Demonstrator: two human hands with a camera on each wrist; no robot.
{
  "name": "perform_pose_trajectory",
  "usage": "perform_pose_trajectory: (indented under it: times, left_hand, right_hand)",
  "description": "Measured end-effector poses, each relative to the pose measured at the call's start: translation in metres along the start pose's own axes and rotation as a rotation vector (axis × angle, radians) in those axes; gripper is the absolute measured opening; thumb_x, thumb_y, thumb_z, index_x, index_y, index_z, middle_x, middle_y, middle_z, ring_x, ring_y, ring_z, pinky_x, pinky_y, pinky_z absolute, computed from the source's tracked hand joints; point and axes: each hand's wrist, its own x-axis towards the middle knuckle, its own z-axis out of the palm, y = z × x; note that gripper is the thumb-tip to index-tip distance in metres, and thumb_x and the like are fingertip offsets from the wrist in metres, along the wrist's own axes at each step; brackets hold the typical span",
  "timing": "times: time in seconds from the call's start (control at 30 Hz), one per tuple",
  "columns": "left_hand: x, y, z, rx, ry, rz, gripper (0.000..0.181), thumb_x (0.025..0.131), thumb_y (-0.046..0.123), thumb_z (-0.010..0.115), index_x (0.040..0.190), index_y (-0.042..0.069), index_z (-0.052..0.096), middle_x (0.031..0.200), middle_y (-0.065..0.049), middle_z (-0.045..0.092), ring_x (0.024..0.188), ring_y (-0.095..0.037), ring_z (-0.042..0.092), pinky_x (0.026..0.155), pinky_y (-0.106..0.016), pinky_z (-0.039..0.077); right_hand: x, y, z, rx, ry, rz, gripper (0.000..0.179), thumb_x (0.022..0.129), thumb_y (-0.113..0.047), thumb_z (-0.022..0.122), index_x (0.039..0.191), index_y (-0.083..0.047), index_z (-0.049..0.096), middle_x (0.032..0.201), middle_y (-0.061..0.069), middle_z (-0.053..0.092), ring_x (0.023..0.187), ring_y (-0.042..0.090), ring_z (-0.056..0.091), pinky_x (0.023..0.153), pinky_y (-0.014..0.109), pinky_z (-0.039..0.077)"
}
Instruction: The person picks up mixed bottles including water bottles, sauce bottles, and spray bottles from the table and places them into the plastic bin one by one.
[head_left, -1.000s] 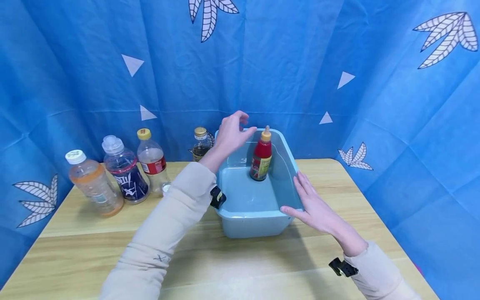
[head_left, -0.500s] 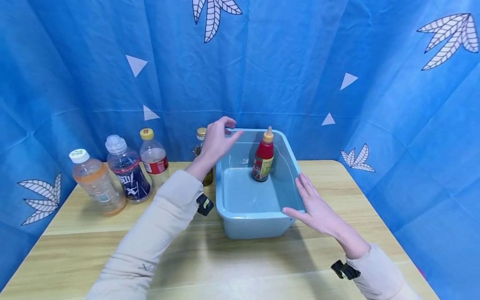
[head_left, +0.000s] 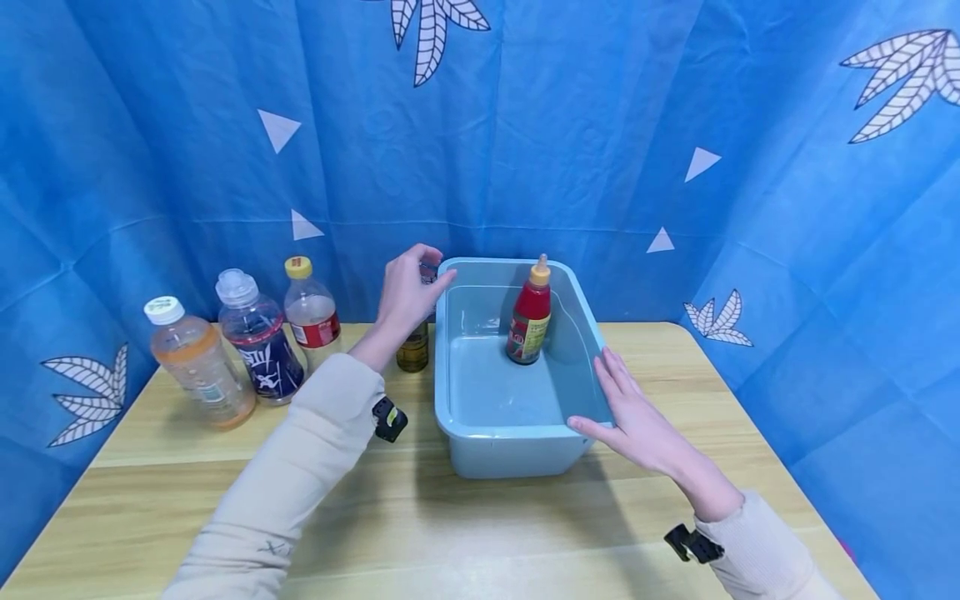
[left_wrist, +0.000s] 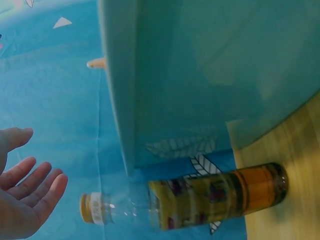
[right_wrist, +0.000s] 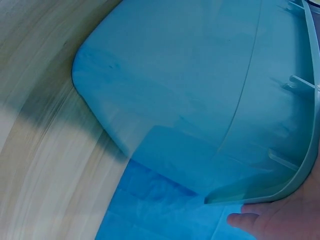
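My left hand hovers with bent, spread fingers just left of the basin's far-left corner, holding nothing. Behind it stands a glass bottle, its upper part mostly hidden in the head view. The left wrist view shows that bottle with a gold cap, a patterned label and amber liquid, the fingers apart from its cap. My right hand rests on the near right corner of the light blue plastic basin, fingers extended along the right rim and thumb at the front rim. A red sauce bottle with a yellow nozzle cap stands inside the basin.
On the left of the wooden table stand a white-capped bottle with orange showing, a dark-labelled bottle and a yellow-capped, red-labelled bottle. A blue curtain hangs around the table's back and sides.
My left hand has moved left and a little down, from above the basin to beside it, at the glass bottle. The right hand stays on the basin's rim.
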Motion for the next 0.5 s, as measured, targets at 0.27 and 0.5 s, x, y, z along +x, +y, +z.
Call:
perform_pose_trajectory:
  times: [0.27,0.5]
  left_hand:
    - [-0.002,-0.015,-0.004,0.003,0.088,-0.048,0.033,0.08,0.02,0.066,0.105,0.001,0.057,0.105,-0.014,0.057,0.096,-0.026,0.053,0.083,-0.034,0.044]
    - [0.0,-0.027,-0.005,0.017,0.137,-0.083,0.039,0.079,0.021,0.068,0.109,0.001,0.055,0.109,-0.013,0.053,0.103,-0.029,0.048,0.088,-0.036,0.04]
  right_hand:
    - [0.002,0.003,0.0,-0.001,-0.01,0.003,0.09,0.08,-0.052,0.055,0.141,0.0,0.012,0.147,0.014,0.001,0.133,0.033,0.003,0.097,0.058,0.02]
    - [0.004,0.004,-0.002,0.009,-0.017,0.004,0.091,0.08,-0.053,0.055,0.141,-0.001,0.012,0.147,0.014,0.0,0.133,0.032,0.002,0.098,0.057,0.02]
